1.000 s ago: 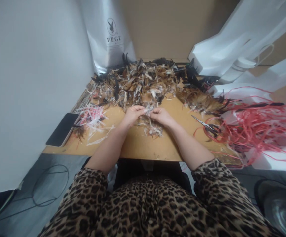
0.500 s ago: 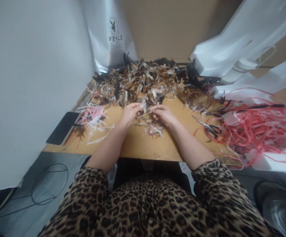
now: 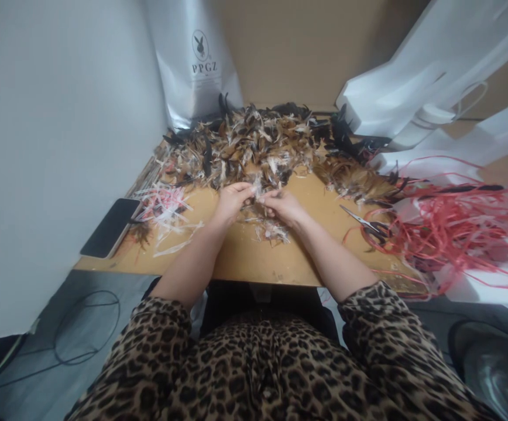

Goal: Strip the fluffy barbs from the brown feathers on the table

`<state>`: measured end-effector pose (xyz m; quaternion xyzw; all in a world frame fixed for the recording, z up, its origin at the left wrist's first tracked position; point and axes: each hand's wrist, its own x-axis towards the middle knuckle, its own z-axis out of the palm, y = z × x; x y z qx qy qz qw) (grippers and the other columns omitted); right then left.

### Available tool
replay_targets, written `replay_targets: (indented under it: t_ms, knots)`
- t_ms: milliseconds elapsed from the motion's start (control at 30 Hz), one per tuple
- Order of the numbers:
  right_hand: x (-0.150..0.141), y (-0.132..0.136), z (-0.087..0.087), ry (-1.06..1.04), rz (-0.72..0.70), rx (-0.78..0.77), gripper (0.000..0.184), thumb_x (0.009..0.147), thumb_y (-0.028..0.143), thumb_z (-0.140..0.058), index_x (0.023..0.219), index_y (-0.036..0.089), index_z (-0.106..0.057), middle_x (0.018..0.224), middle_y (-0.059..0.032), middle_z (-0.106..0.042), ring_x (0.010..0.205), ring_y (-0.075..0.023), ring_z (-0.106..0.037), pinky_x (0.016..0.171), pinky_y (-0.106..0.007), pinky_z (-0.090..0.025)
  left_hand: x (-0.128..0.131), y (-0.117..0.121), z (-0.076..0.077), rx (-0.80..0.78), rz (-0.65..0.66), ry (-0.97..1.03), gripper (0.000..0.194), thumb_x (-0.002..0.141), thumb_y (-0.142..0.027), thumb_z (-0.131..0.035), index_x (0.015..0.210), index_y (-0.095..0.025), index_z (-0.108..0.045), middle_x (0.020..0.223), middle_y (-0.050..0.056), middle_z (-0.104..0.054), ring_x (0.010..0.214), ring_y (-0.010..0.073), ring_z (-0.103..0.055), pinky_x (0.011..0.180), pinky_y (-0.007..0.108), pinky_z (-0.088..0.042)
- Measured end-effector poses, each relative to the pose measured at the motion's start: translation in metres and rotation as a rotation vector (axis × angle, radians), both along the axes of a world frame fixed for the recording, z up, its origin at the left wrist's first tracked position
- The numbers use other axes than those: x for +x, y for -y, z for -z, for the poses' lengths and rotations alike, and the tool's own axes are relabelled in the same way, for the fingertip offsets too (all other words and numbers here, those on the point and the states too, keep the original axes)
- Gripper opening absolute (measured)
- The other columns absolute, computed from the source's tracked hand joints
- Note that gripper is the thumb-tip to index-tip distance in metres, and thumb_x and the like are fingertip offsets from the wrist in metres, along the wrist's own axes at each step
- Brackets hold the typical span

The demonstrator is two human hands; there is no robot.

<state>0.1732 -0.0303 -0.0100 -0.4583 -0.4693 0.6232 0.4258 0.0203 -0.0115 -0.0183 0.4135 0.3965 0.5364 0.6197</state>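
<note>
My left hand [image 3: 232, 202] and my right hand [image 3: 282, 206] meet over the middle of a wooden table [image 3: 245, 257], fingertips pinched together on a small pale feather [image 3: 257, 190]. Both hands sit at the near edge of a big heap of brown, black and white feathers [image 3: 258, 146]. A little clump of loose feathers [image 3: 272, 231] lies just below my right hand. My sleeves are leopard print.
Scissors [image 3: 366, 222] lie to the right of my hands, beside a tangle of red string [image 3: 451, 228]. White and pink strips [image 3: 164, 207] and a black phone [image 3: 111, 227] lie at the left. A silver bag [image 3: 196, 58] stands behind, white bags [image 3: 433, 76] at the right.
My hands have drawn closer together, the right one shifting slightly left; the fingertips now meet on the feather. The rest is unchanged.
</note>
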Motion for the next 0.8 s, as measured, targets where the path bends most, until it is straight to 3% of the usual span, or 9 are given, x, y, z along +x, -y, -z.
replay_targets:
  t_ms: [167, 267, 400, 533, 800]
  knots:
    - [0.001, 0.003, -0.002, 0.060, 0.110, 0.121, 0.037, 0.061, 0.049, -0.075, 0.075, 0.016, -0.062, 0.046, 0.0056, -0.047, 0.043, -0.0073, -0.039, 0.046, -0.022, -0.030, 0.000, 0.001, -0.003, -0.121, 0.035, 0.139, 0.017, 0.067, -0.021, -0.079, 0.074, -0.013, -0.066, 0.067, -0.001, -0.065, 0.060, 0.0043, -0.059, 0.054, 0.014, -0.042]
    - [0.003, 0.003, -0.002, 0.216, 0.225, 0.310, 0.032, 0.069, 0.048, -0.068, 0.078, 0.017, -0.065, 0.062, 0.0003, -0.059, 0.058, -0.0117, -0.051, 0.056, -0.025, -0.039, -0.001, 0.001, -0.004, -0.162, 0.064, 0.174, 0.017, 0.067, -0.019, -0.078, 0.078, -0.012, -0.067, 0.075, 0.001, -0.069, 0.061, 0.0035, -0.061, 0.053, 0.013, -0.042]
    - [0.004, -0.001, 0.005, 0.291, 0.253, 0.492, 0.023, 0.074, 0.041, -0.064, 0.078, 0.018, -0.066, 0.081, -0.0034, -0.067, 0.078, -0.0146, -0.058, 0.075, -0.028, -0.045, 0.002, 0.004, -0.004, -0.188, 0.160, 0.170, 0.014, 0.068, -0.017, -0.077, 0.075, -0.012, -0.066, 0.070, 0.002, -0.069, 0.057, 0.0047, -0.061, 0.048, 0.014, -0.040]
    - [0.003, -0.003, 0.008, 0.237, 0.260, 0.454, 0.021, 0.073, 0.038, -0.066, 0.078, 0.018, -0.066, 0.080, -0.0025, -0.066, 0.076, -0.0132, -0.057, 0.073, -0.026, -0.045, 0.004, 0.005, -0.003, -0.182, 0.208, 0.161, 0.013, 0.070, -0.016, -0.076, 0.076, -0.011, -0.066, 0.073, 0.004, -0.071, 0.059, 0.0061, -0.063, 0.049, 0.014, -0.042]
    - [0.004, 0.000, -0.003, 0.133, 0.183, 0.280, 0.030, 0.065, 0.044, -0.072, 0.077, 0.017, -0.065, 0.072, -0.0010, -0.063, 0.065, -0.0110, -0.052, 0.062, -0.023, -0.042, 0.005, 0.006, -0.005, -0.205, 0.175, 0.160, 0.010, 0.072, -0.012, -0.074, 0.075, -0.010, -0.064, 0.068, 0.002, -0.069, 0.057, 0.0056, -0.063, 0.050, 0.014, -0.042]
